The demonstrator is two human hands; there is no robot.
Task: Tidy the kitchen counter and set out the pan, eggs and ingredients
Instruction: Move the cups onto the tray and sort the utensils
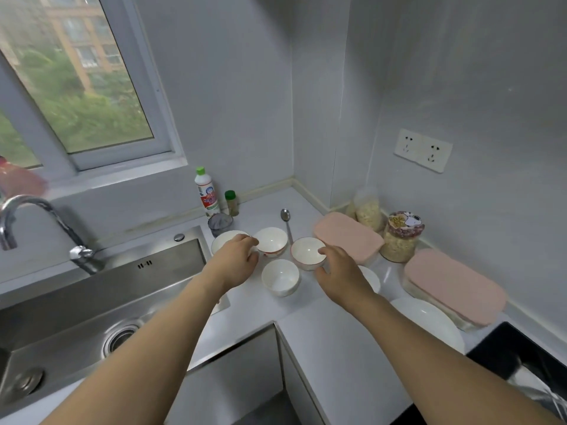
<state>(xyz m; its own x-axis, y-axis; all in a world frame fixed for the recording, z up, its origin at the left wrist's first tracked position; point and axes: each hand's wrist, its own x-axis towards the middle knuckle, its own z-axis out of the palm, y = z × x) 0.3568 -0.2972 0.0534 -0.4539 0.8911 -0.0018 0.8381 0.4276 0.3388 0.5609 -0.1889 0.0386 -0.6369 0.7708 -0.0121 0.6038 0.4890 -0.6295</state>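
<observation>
A: Big picture first: the steel sink (76, 314) fills the left, its tap (27, 216) curving over the far-left edge, and the white counter (331, 348) wraps round the corner on the right.

B: Along the right wall, two pink-lidded boxes, a near one (454, 289) and a far one (348, 237), with a jar of grains (402, 237) standing between them. A white plate (429, 320) lies near the nearer box.

A: And the bowls are clustered mid-counter. Four white ones: the far-left bowl (225, 239) by the sink's corner, the far bowl (273, 240) just right of it, the right bowl (306, 253), and the near bowl (280, 277) sitting free.

B: Left hand (236, 259) is over there, fingers curled at the far bowl's rim. Gripping it or only touching? I can't tell.

A: Right hand (340, 271) has fingers curled over the right bowl's near rim and thumb against its side, grasping it.

B: Smaller bits at the back: a green-capped bottle (206, 191), a little spice jar (231, 202), and a spoon (287, 222) lying between the bowls' far side and the wall.
</observation>
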